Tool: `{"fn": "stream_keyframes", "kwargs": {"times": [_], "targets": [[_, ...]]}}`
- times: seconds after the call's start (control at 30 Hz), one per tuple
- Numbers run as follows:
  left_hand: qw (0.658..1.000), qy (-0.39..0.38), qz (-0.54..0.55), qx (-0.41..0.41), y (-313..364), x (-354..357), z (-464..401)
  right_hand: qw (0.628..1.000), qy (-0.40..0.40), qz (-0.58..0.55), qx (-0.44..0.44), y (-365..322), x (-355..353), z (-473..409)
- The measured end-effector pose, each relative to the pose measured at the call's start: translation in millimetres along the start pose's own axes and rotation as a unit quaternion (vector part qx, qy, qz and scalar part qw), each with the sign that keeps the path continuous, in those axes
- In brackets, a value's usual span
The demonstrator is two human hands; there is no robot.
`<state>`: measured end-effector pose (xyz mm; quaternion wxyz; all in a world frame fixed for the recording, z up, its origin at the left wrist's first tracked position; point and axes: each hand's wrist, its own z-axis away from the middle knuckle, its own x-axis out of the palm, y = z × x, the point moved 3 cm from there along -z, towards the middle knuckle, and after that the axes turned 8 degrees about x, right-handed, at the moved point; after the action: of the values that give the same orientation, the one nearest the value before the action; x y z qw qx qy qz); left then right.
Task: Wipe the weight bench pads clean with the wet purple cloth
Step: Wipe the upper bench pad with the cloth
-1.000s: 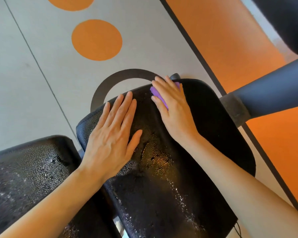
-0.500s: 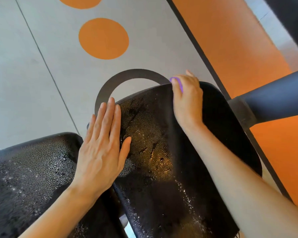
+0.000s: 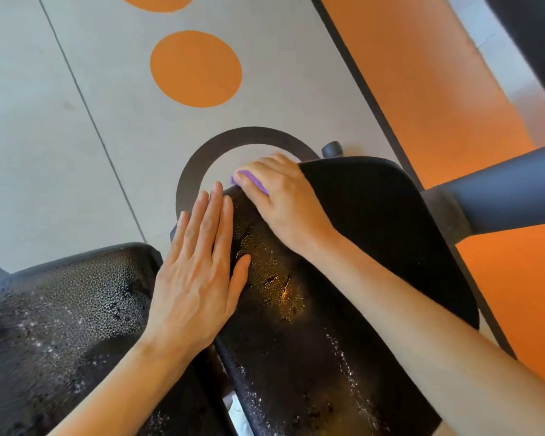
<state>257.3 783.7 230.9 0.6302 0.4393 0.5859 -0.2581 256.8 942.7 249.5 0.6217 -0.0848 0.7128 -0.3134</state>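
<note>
A black seat pad (image 3: 359,247) of the weight bench fills the middle, wet with droplets on its near and left part. My right hand (image 3: 283,199) grips the purple cloth (image 3: 252,180) at the pad's far left corner, fingers curled over the edge; only a sliver of cloth shows. My left hand (image 3: 199,272) lies flat with straight fingers on the pad's left edge. A second black pad (image 3: 60,325), covered in droplets, lies at the lower left.
Grey floor with orange circles (image 3: 195,69) and a dark ring mark (image 3: 202,158) lies beyond the pads. An orange strip (image 3: 438,89) runs on the right. A dark padded roller (image 3: 510,199) of the bench juts in from the right.
My right hand slid the cloth leftward along the pad's far edge to its left corner. My left hand stayed flat on the pad's left side, shifting slightly.
</note>
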Motion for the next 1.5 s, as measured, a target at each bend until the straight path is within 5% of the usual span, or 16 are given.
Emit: {"fn": "stream_keyframes", "kwargs": {"times": [0.17,0.33,0.5,0.7,0.83,1.03,1.2,1.4,1.5], "targets": [[1.000,-0.002,0.005,0.002,1,-1,-1,0.961,0.124,0.042,0.244,80,-55,-3],[1.000,0.003,0.001,0.002,1,-1,-1,1.000,0.004,-0.014,0.008,2,1,-6],[1.000,-0.005,0.008,0.003,1,-3,-1,0.976,0.090,0.024,0.197,64,-37,-7],[1.000,-0.009,0.023,0.006,-3,-9,10,0.993,0.071,0.025,0.094,9,-4,53],[1.000,-0.011,0.006,0.005,-5,-8,13,0.990,0.014,0.102,0.098,12,-3,122],[1.000,-0.022,-0.013,0.007,-5,-6,12,0.982,0.065,0.059,0.165,26,-3,12],[1.000,-0.015,-0.008,0.007,-4,-6,14,0.984,0.001,0.139,0.111,27,-13,138],[1.000,-0.011,-0.028,0.011,-3,-5,13,0.981,0.071,0.066,0.166,34,-8,31],[1.000,-0.011,-0.026,0.012,-2,-5,13,0.984,0.043,0.101,0.140,25,-8,121]]}}
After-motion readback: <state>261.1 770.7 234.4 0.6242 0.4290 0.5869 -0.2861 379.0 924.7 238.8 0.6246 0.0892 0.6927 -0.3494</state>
